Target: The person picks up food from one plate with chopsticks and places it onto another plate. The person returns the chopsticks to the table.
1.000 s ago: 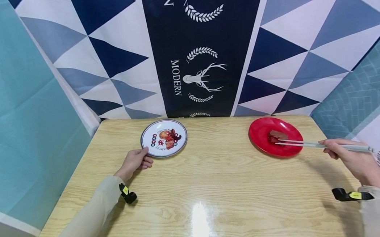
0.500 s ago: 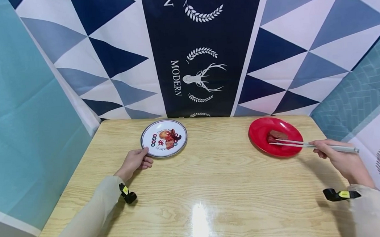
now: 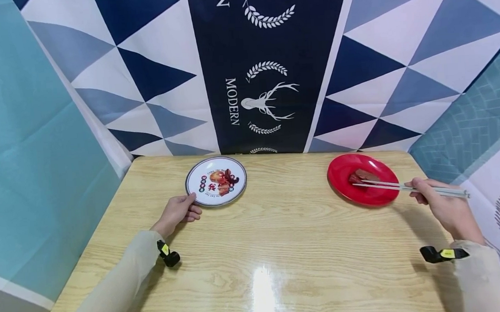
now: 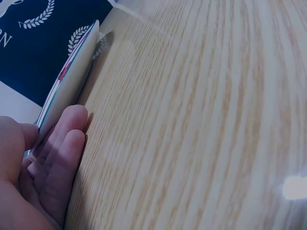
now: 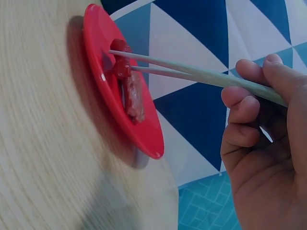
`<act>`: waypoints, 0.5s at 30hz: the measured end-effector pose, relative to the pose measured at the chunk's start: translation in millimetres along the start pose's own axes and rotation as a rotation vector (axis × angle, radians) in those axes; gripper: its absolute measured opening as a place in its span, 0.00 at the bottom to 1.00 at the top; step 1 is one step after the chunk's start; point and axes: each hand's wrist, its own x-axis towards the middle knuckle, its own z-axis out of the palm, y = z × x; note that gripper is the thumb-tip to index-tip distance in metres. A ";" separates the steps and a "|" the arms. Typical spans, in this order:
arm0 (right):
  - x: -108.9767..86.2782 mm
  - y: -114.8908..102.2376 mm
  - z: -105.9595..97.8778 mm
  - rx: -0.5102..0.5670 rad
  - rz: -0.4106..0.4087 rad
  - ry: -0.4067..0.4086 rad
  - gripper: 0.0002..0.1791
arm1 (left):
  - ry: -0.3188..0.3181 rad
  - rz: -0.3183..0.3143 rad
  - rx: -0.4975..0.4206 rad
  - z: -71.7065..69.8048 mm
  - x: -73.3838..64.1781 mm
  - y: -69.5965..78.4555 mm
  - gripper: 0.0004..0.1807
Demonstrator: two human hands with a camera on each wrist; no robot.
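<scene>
On the left in the head view, my left hand [image 3: 175, 216] pinches the near-left rim of a white plate [image 3: 211, 165] printed with a food picture. Its thumb lies on the rim and its fingers [image 4: 72, 117] reach beneath. My right hand [image 3: 444, 207] grips a pair of pale metallic chopsticks [image 5: 206, 76] at the right. Their tips are slightly apart and reach over a red plate [image 3: 341, 169]. A reddish-brown piece of meat [image 5: 132, 96] lies on that plate, with the chopstick tips on either side of its glossy red end [image 5: 123, 68].
Both plates stand near the back edge of the wooden table [image 3: 238, 252]. A patterned cloth [image 3: 264, 40] hangs right behind it, and blue sheets flank the sides. Dark wrist cameras [image 3: 445, 254] sit on both sleeves.
My right hand has moved left, and the chopstick tips have moved left and slightly up over the meat. The meat has turned a little on the red plate. My left hand stays put.
</scene>
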 end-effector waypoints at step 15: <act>1.8 -3.0 -3.2 0.049 -0.002 -0.011 0.22 | -0.004 -0.002 0.023 -0.1 1.2 -0.8 0.29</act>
